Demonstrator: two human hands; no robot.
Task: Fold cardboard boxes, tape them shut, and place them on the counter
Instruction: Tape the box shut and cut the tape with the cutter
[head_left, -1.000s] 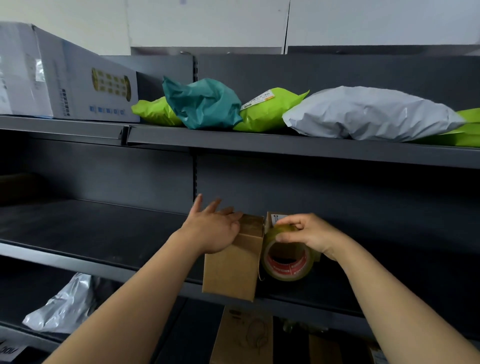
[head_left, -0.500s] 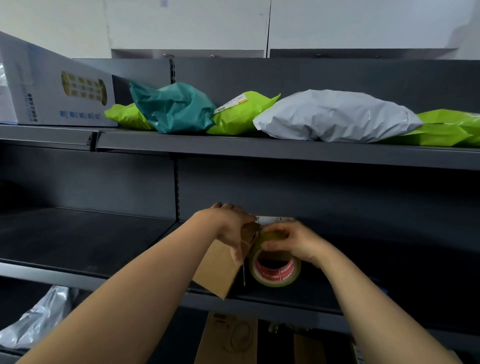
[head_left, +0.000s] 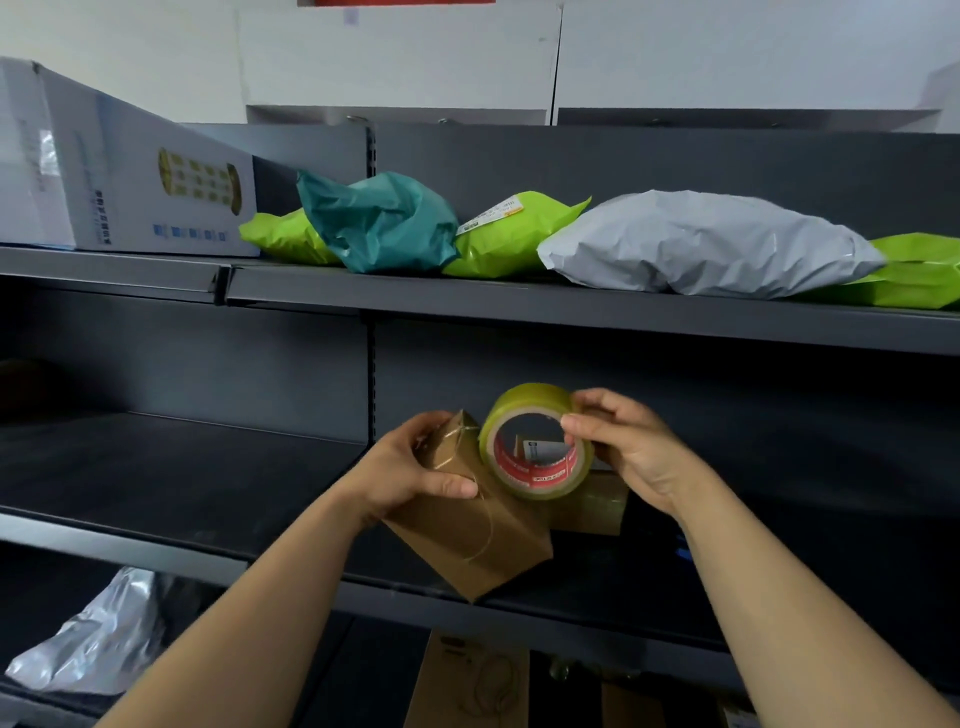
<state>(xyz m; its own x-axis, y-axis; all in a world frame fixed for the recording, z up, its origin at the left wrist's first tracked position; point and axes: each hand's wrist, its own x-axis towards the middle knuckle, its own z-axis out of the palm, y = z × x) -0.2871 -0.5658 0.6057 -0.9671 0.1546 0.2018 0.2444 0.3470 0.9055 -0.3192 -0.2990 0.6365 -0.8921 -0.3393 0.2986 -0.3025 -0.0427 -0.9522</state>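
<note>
Shelving (head_left: 571, 312) of dark metal carries mailer bags (head_left: 711, 244) above the cardboard box (head_left: 467, 535).

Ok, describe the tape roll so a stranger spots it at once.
On the dark grey shelving, find the hands at the middle shelf. The right hand holds the tape roll beside the brown box in the left hand. It is the only ring: yellowish tape, red-printed core.

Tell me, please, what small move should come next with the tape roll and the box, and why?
Probably lower the tape roll onto the upper end of the box and press tape down there. The left hand grips the tilted box and the right hand pinches the roll right beside that end, so a strip seems ready to go on.
</note>
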